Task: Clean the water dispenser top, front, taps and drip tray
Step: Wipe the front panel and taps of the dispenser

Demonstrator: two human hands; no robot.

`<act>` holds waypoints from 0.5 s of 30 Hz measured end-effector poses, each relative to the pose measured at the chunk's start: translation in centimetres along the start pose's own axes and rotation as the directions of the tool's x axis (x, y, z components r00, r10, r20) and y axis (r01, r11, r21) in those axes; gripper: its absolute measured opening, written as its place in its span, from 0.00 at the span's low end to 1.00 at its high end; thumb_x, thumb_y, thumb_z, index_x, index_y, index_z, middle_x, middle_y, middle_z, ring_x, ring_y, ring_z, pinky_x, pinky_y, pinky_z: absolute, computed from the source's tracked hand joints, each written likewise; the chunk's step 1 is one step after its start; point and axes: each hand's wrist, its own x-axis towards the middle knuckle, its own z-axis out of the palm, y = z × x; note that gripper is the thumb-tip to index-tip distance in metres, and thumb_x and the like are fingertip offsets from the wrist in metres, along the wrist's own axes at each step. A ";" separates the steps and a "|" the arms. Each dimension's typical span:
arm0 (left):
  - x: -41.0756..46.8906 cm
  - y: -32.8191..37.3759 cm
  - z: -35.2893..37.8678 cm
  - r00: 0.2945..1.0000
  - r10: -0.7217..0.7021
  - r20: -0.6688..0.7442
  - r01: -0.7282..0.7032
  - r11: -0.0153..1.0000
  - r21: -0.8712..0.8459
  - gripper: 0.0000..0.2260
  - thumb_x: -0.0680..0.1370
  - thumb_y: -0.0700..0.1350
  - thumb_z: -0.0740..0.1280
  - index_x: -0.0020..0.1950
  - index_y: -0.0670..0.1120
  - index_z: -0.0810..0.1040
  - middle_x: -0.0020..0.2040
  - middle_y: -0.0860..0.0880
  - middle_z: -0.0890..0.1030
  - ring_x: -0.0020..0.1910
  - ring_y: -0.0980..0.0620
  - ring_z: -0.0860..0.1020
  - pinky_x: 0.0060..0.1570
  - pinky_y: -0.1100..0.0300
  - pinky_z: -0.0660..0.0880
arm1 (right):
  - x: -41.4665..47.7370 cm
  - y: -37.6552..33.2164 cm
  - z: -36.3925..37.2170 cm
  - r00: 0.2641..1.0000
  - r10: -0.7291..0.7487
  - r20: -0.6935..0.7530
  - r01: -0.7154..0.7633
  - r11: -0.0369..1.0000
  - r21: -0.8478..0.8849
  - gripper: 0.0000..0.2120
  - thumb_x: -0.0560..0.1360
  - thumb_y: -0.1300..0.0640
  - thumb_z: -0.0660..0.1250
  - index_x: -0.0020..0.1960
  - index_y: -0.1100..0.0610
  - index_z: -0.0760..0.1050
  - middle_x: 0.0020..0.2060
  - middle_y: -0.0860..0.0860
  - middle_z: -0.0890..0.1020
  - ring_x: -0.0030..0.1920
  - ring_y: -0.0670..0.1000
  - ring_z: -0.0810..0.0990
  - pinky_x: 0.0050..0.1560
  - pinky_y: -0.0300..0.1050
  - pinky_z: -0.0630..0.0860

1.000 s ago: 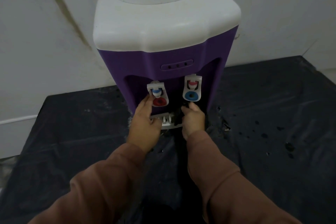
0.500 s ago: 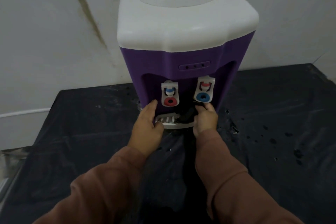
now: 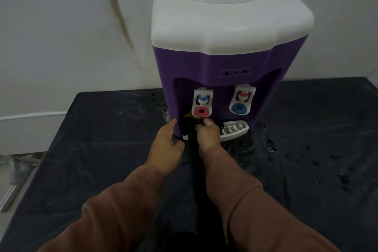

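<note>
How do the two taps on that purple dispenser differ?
The red-ringed tap has a blue cap above its ring; the blue-ringed tap has a red cap. The right hand holds a dark cloth under the red-ringed tap; bare drip tray shows under the blue-ringed tap. Both have white housings.

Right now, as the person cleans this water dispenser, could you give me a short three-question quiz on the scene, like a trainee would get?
1. True or false: the right hand is wiping the dispenser's white top.
2. Which tap is the right hand just below? A) the red-ringed tap B) the blue-ringed tap C) neither
3. Fill in: the dispenser stands on a ___ sheet spotted with drops.

Key: 1 false, it grips a dark cloth low down beside the drip tray; 2 A; 3 black.
</note>
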 end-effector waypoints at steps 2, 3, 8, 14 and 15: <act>0.5 -0.3 0.4 0.998 -0.056 0.039 0.058 0.998 -0.029 0.29 0.76 0.35 0.62 0.75 0.46 0.58 0.73 0.48 0.63 0.69 0.54 0.65 0.66 0.62 0.62 | 0.4 -0.7 -1.9 0.993 0.056 -0.099 -0.037 0.982 0.183 0.16 0.72 0.67 0.59 0.43 0.48 0.79 0.46 0.55 0.82 0.47 0.55 0.80 0.52 0.52 0.79; 0.6 -0.3 0.5 0.994 -0.087 0.062 0.091 0.994 -0.056 0.29 0.76 0.35 0.62 0.75 0.46 0.58 0.73 0.48 0.64 0.69 0.54 0.66 0.65 0.61 0.63 | 0.9 -1.0 -3.2 0.983 0.095 -0.155 -0.049 0.959 0.278 0.17 0.73 0.68 0.57 0.46 0.49 0.78 0.45 0.54 0.81 0.44 0.53 0.79 0.47 0.48 0.79; 1.4 -1.1 1.1 0.964 -0.245 0.101 0.259 0.951 -0.168 0.26 0.76 0.35 0.61 0.74 0.44 0.62 0.70 0.48 0.69 0.69 0.50 0.68 0.66 0.59 0.64 | 3.2 -2.1 -7.8 0.913 0.162 -0.373 0.001 0.916 0.401 0.13 0.74 0.67 0.58 0.44 0.50 0.75 0.39 0.52 0.78 0.32 0.48 0.72 0.31 0.41 0.72; 2.9 -1.9 1.9 0.901 -0.411 0.141 0.434 0.844 -0.315 0.15 0.68 0.36 0.62 0.52 0.44 0.78 0.49 0.40 0.82 0.45 0.46 0.77 0.51 0.47 0.75 | 1.5 -1.3 -3.8 0.968 0.210 -0.136 -0.142 0.909 0.392 0.21 0.72 0.69 0.63 0.64 0.58 0.67 0.53 0.57 0.78 0.52 0.57 0.78 0.58 0.55 0.75; 3.1 -1.6 2.0 0.889 -0.438 0.131 0.456 0.825 -0.334 0.13 0.69 0.35 0.61 0.50 0.43 0.78 0.45 0.41 0.80 0.42 0.47 0.74 0.46 0.51 0.73 | 1.1 -1.2 -3.1 0.977 0.207 -0.049 -0.174 0.913 0.370 0.19 0.73 0.70 0.62 0.62 0.58 0.68 0.51 0.57 0.78 0.50 0.57 0.78 0.54 0.54 0.77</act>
